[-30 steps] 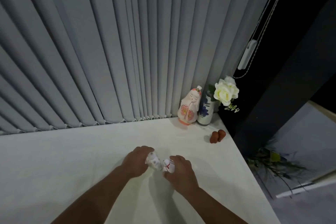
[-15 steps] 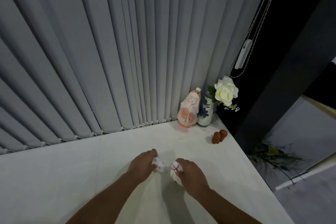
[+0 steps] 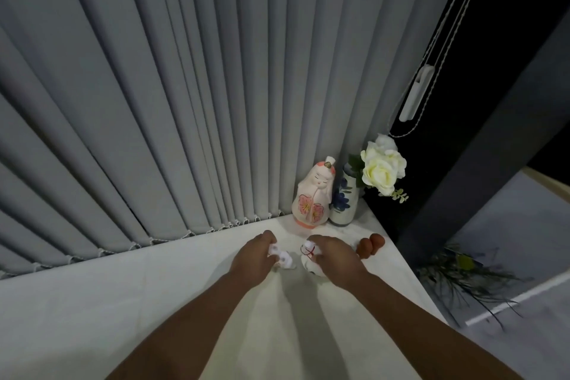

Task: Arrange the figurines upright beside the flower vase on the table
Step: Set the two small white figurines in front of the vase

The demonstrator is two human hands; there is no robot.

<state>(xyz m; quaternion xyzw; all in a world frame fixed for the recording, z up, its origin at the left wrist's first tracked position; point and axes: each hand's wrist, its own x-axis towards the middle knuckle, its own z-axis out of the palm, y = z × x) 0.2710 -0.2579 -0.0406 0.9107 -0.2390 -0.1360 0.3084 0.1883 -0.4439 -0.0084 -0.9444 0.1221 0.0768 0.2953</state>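
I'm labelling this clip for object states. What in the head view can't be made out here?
- Small white figurine: left hand covers most of it; shape and tilt unclear.
- White figurine with red tie: right hand hides its far side.
- Brown pieces: partly behind the right hand; too small to identify.
- Vase: the pink doll overlaps its left edge.
- Both forearms: cut off by the bottom edge.

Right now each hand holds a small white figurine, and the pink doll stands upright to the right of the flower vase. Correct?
Not quite. In the head view the pink doll stands upright left of the flower vase, not right. The left hand and right hand each hold a small white figurine.
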